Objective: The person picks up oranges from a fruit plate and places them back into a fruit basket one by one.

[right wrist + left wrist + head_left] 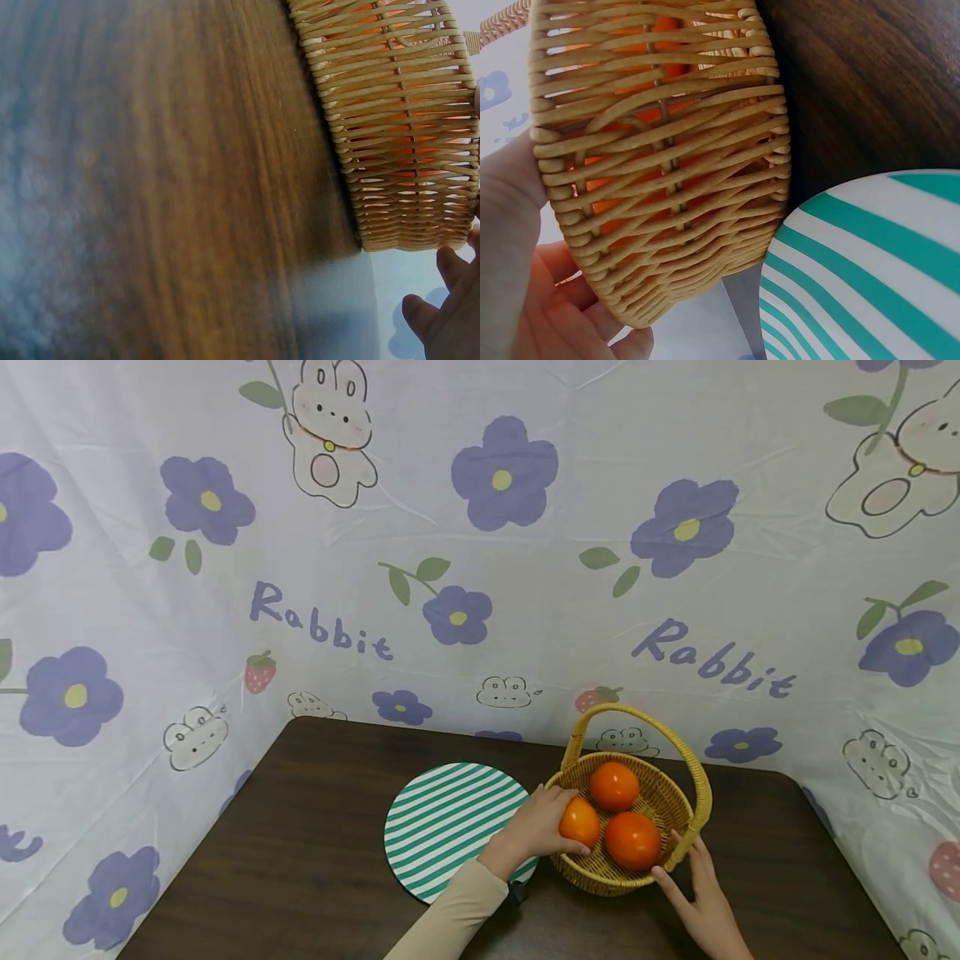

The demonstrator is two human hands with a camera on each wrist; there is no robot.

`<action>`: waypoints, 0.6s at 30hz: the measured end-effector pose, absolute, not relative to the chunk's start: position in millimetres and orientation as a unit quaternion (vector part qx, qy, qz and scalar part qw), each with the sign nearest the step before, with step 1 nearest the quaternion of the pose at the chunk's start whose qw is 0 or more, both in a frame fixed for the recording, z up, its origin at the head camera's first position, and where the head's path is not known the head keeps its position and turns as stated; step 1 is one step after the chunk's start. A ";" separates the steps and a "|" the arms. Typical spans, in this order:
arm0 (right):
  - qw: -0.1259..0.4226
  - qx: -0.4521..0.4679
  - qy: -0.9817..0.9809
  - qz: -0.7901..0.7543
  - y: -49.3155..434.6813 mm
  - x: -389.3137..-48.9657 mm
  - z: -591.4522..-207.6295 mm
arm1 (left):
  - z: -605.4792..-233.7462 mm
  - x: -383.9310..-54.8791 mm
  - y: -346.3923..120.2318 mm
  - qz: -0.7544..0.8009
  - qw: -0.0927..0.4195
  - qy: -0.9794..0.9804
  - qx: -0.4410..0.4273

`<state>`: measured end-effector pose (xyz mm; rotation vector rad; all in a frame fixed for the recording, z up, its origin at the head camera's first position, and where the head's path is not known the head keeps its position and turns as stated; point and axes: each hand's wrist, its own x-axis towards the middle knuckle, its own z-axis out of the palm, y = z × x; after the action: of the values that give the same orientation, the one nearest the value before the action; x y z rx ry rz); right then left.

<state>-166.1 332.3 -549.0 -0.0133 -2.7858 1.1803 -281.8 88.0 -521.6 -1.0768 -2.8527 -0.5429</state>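
Observation:
A yellow-brown wicker basket point(596, 887) with a tall arched handle stands on the dark wooden table, with several round orange-red fruits inside. My left hand point(536, 822) reaches over its left rim and holds the leftmost, more orange round fruit point(581, 822), thumb and fingers on either side of it. Two redder round fruits, one point(614, 786) at the back and another point(633, 841) in front, lie beside it. At the handle's right foot, my right hand point(705, 897) touches the basket with fairly straight, spread fingers. In the left wrist view, the woven wall point(667, 150) hides most of the fruit.
A round mat point(450, 827) with green and white stripes lies left of the basket, close against it. A small black object point(517, 893) sits by the mat's edge, partly behind the left sleeve. Patterned white cloth point(525, 568) hangs behind the table point(300, 827).

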 end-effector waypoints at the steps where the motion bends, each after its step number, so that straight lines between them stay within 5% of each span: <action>1: 0.056 -0.006 -0.919 0.389 332.7 -166.0 -549.2 | -521.9 -281.7 88.4 -0.174 0.023 -0.921 -0.347; 18: 0.041 -0.012 -0.912 0.408 330.8 -165.2 -549.2 | -535.4 -270.7 76.2 -0.254 0.025 -0.906 -0.337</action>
<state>-165.2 330.8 -549.2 -0.0378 -2.7928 1.2505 -270.7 76.2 -535.4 -1.0409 -2.8037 -0.7857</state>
